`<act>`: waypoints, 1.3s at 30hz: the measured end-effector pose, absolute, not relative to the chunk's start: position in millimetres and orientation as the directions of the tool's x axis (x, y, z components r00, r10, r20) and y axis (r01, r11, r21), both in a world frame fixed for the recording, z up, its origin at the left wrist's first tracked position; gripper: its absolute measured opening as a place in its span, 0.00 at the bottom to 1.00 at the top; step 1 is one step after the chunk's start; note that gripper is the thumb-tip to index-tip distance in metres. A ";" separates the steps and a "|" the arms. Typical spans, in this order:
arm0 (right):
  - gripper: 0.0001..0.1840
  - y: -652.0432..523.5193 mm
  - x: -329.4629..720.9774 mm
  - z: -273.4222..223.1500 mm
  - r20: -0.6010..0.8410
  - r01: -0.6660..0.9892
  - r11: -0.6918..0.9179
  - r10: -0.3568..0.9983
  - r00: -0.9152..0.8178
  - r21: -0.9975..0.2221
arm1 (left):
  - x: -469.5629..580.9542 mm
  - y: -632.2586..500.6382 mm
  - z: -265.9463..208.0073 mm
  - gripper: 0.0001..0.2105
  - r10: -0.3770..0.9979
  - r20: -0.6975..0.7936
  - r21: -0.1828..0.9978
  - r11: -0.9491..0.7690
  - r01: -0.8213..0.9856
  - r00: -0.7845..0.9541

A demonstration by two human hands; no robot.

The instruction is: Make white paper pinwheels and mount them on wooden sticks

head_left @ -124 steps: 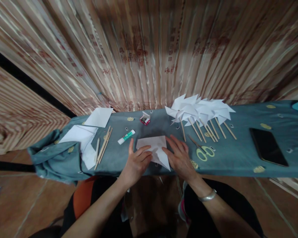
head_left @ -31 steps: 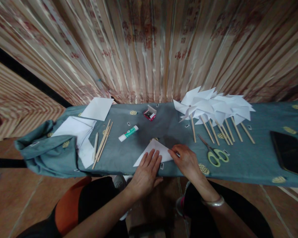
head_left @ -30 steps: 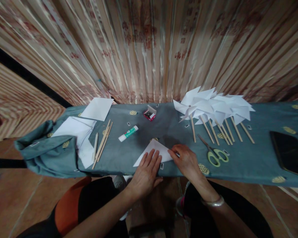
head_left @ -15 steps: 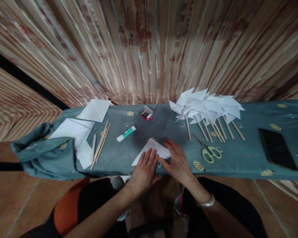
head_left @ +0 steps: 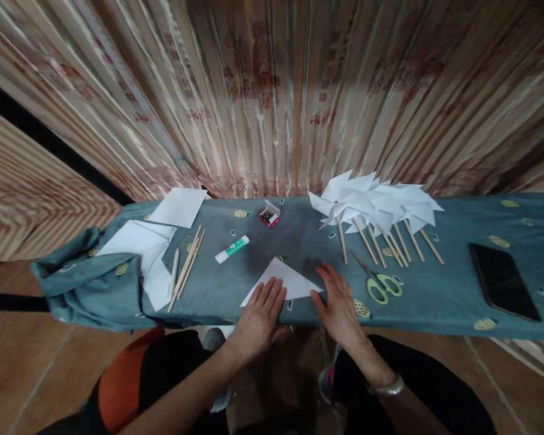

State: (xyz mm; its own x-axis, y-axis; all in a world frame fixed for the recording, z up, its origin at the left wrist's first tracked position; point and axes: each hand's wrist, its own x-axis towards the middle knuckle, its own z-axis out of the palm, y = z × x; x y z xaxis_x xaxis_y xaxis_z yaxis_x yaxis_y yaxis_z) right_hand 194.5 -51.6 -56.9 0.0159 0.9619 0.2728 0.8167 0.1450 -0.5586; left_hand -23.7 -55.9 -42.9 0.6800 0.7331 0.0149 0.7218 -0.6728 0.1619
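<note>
A white sheet of paper [head_left: 292, 281], folded into a triangle, lies near the table's front edge. My left hand [head_left: 262, 311] rests flat on its left half, fingers stretched out. At the paper's right corner is my right hand [head_left: 339, 302], thumb and fingers apart around the tip; whether it touches the corner I cannot tell. Beyond the paper to the left is a glue stick [head_left: 233, 249]. A small red and white box [head_left: 269, 214] stands open behind it with dark little pieces inside. Green-handled scissors [head_left: 381, 287] lie to the right of my right hand.
Several white paper pinwheels [head_left: 376, 202] on wooden sticks lie overlapped at the back right. A black phone [head_left: 504, 282] is at far right. To the left are wooden sticks [head_left: 187, 266], a white pencil-like rod [head_left: 174, 272] and paper sheets [head_left: 138, 241]. A pleated curtain [head_left: 272, 96] hangs behind.
My right hand has slid rightward along the folded paper to its right corner, uncovering more of it. My left hand stays on the paper. The view has shifted slightly.
</note>
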 end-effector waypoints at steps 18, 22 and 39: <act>0.22 -48.3 219.1 -65.1 0.335 0.741 0.177 0.940 0.068 -0.647 | -100.4 -86.5 -41.8 0.36 0.810 0.127 0.021 -0.580 0.814 0.573; 0.19 -38.4 222.2 -52.9 0.277 0.668 0.139 0.955 0.104 -0.731 | -87.4 -77.0 -37.9 0.35 0.876 0.150 0.195 -0.481 0.855 0.459; 0.08 -3.2 178.6 -22.9 0.155 0.406 0.187 0.982 -0.110 -0.894 | -50.0 -14.4 -12.7 0.28 0.993 -0.110 0.920 0.089 0.382 0.034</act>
State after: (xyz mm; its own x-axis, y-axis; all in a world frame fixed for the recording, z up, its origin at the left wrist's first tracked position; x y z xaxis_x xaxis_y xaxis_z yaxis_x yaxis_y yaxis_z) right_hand 178.6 -3.2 -22.9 -0.1102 0.9818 0.1549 0.4063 0.1867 -0.8945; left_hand -50.0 -14.4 -12.7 0.0341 0.9934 -0.1100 0.3820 0.0888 0.9199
